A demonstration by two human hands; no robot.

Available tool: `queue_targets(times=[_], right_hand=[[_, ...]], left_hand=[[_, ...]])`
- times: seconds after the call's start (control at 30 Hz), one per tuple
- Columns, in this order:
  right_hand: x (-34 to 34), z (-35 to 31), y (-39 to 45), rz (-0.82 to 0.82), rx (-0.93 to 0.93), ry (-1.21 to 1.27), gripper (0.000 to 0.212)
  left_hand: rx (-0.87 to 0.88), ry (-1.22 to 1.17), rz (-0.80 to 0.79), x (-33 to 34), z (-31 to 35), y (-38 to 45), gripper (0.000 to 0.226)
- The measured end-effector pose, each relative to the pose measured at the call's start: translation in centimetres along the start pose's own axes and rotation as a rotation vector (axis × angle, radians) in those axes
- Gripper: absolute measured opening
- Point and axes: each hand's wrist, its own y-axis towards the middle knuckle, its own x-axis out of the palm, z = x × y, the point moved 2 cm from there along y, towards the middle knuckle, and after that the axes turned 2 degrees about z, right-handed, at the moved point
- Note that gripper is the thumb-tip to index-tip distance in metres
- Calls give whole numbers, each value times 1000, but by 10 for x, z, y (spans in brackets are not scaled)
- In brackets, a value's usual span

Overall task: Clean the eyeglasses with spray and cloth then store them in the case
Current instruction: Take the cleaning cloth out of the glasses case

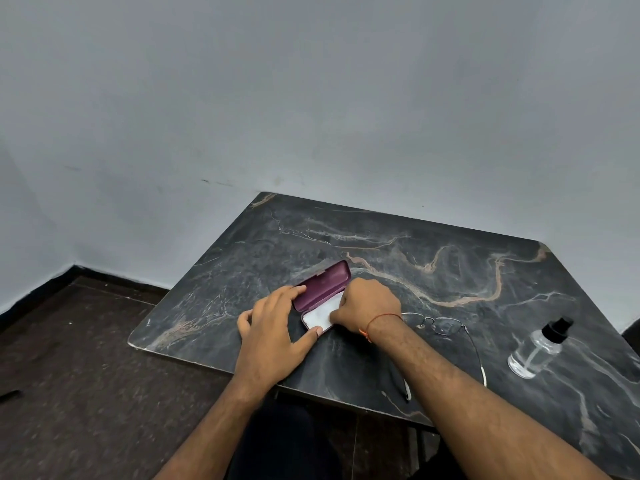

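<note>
Resting nearest the table (242, 251) edge, the eyeglasses (441, 325) lie unfolded on the dark marble top, lenses just right of the right wrist and their thin arms trailing back toward the person. They look light, wiry and easily bent, with lenses that would smear or scratch, so I judge the safest hold is a gentle pinch at the bridge or at a hinge, never on the glass.

Further right stands the clear spray bottle (535, 351) with a black pump, well apart from the case; smooth and probably slippery when wet, it wants a full wrap round its body.

Beyond the glasses, the left hand (273, 327) lies spread, forefinger against the raised lid and thumb at the near end of the maroon case (323, 285), steadying it. The right hand (369, 304) is curled over the open tray, its fingertips hidden; it appears to pinch the white cloth (320, 317) inside, soft and limp enough to lift by any corner.
</note>
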Motion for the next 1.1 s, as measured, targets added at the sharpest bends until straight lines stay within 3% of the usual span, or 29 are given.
queue_targets(times=[0.17,0.33,0.6,0.77,0.9,1.1], right_hand=[[1,1,-3,3,11,112,24],[-4,16,-10,65,45,444,6],[-48,61,-56,207,-6,780,10],[-70,105,-91,321,-71,824,7],[-81,134,-117,386,-116,713,6],[-84,151,-144,409,-159,538,3]], left_hand=[[-8,14,-1,1,0,1,77],[-27,23,-2,1,1,1,74],[-79,39,-10,1,3,3,75],[-121,26,14,0,7,1,69],[11,13,118,-6,26,-9,54],[124,-391,-159,6,107,-14,40]])
